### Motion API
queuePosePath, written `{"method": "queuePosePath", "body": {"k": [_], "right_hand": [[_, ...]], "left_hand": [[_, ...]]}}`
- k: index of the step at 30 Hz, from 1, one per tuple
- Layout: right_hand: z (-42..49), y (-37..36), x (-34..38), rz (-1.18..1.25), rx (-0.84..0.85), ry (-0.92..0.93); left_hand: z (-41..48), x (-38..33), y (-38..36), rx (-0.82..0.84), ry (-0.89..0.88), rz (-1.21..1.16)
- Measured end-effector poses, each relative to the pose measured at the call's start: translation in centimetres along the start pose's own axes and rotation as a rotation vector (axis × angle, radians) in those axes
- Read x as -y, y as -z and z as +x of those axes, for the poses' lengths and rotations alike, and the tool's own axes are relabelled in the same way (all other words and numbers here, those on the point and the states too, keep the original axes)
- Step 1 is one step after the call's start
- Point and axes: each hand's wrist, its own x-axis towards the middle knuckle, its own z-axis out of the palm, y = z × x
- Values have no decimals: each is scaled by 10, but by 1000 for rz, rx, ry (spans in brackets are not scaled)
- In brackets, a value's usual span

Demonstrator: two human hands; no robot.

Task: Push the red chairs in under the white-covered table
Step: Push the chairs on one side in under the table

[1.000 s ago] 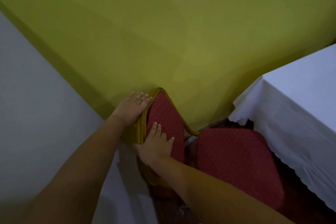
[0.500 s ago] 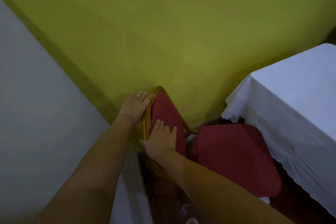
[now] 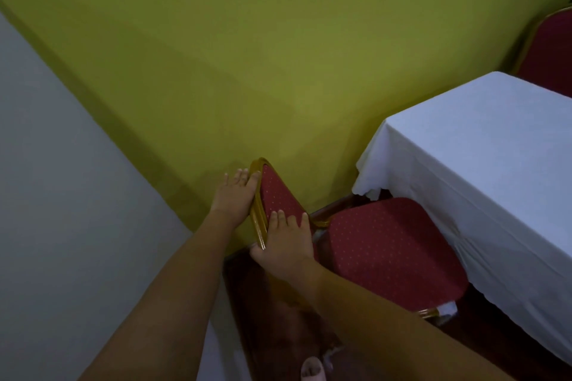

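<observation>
The red chair (image 3: 393, 250) has a padded seat and backrest in red cloth dotted with small pale spots, set in a gold-coloured frame (image 3: 258, 219). It stands just beside the corner of the tabletop (image 3: 483, 145), and the far right edge of its seat lies under the hanging scalloped hem of the white cloth (image 3: 411, 176), while most of the seat is out in the open. Its backrest is close to the yellow-green wall (image 3: 247, 56).

2 red chairs are in view: this 1, and a second chair (image 3: 551, 49) of which only part of the back shows at the upper right edge, beyond the tabletop. There is 1 covered tabletop.

2 hands are on the near chair's backrest. The left hand (image 3: 236, 195) lies flat with fingers stretched out against the outer side of the frame near the top, between the backrest and the wall. The right hand (image 3: 286, 241) is spread over the red front of the backrest lower down, fingers pointing up, its thumb hooked round the gold frame edge.

A toe (image 3: 312, 371) shows at the bottom edge on the dark reddish floor (image 3: 263, 318).
</observation>
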Motion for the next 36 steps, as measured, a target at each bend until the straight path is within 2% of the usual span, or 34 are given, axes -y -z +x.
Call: {"method": "queuePosePath", "body": {"k": [7, 12, 15, 18, 24, 28, 31, 36], "right_hand": [[-56, 7, -47, -56, -36, 124], [-94, 13, -84, -57, -10, 173], [-115, 12, -102, 45, 23, 110], [-139, 14, -106, 236, 10, -49], [-153, 9, -92, 366, -244, -303], [-162, -4, -113, 232, -362, -234], [-167, -8, -135, 143, -367, -195], [-171, -1, -167, 77, -333, -239]], "left_hand": [[-33, -33, 2, -85, -133, -152], [-38, -58, 6, -108, -268, -138], [-37, -78, 5, -108, -333, -143], [-33, -99, 5, -93, -375, -187], [-29, -130, 7, -120, -452, -311], [-37, -145, 13, -141, -497, -425], [-38, -156, 16, -155, -519, -469], [-28, -185, 16, -142, -484, -502]]}}
